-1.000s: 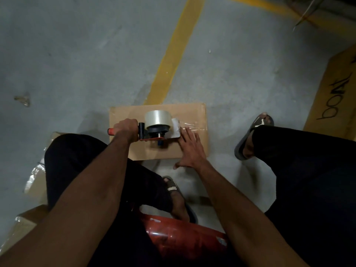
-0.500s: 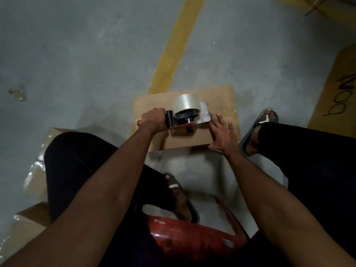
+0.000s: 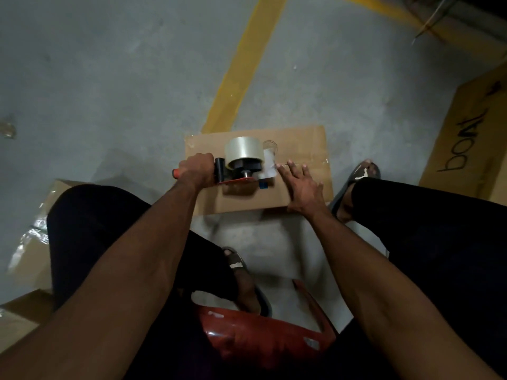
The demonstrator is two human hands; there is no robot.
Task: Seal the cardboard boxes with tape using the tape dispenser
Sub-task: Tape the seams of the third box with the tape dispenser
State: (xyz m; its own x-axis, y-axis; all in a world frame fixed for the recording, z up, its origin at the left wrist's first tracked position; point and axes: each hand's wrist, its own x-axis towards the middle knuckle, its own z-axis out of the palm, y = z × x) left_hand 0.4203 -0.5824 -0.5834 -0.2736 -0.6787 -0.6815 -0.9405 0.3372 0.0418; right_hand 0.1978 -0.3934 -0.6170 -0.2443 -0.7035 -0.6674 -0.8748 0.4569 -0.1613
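On the box (image 3: 299,144), left hand (image 3: 198,167) grips dispenser (image 3: 241,165).

You sit over a grey concrete floor (image 3: 109,78) crossed by a painted yellow stripe (image 3: 241,67). A glossy red plastic stool (image 3: 263,333) shows beneath you. Each foot wears a dark slide sandal (image 3: 356,176), one tucked near the stool (image 3: 238,264). A crumpled scrap (image 3: 6,128) lies far left.

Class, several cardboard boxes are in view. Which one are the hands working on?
The small flat box between the person's feet: the left hand grips the tape dispenser on it, the right hand rests on it.
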